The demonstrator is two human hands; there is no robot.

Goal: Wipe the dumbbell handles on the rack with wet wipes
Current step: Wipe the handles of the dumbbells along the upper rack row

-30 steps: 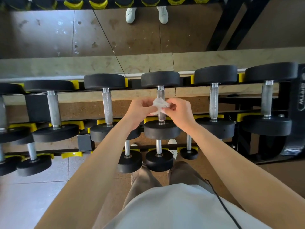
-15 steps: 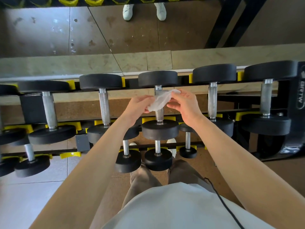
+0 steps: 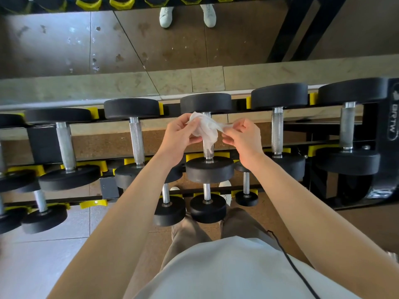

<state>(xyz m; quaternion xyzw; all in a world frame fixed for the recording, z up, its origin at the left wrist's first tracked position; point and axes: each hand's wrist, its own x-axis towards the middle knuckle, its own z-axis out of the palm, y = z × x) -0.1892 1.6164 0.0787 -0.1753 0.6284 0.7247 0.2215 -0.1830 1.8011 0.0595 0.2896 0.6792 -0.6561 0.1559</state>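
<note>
A white wet wipe [image 3: 206,129] is stretched between both hands above the upper tier of the black rack [image 3: 376,134]. My left hand [image 3: 179,137] pinches its left side and my right hand [image 3: 243,134] pinches its right corner. The wipe hangs in front of the knurled steel handle [image 3: 208,151] of the middle dumbbell and hides most of it. I cannot tell whether the wipe touches that handle. Neighbouring dumbbell handles stand bare: one to the left [image 3: 137,141] and one to the right [image 3: 277,132].
A lower tier holds smaller dumbbells [image 3: 207,207] near my legs. Yellow cradles [image 3: 92,203] line the rack rails. A mirror behind the rack reflects white shoes [image 3: 166,16]. A black cable [image 3: 291,264] runs over my shirt. Grey floor tiles lie at the lower left.
The bunched wipe has been pulled open between my hands, which have moved apart and slightly up over the middle handle. The wipe now hangs lower and wider.
</note>
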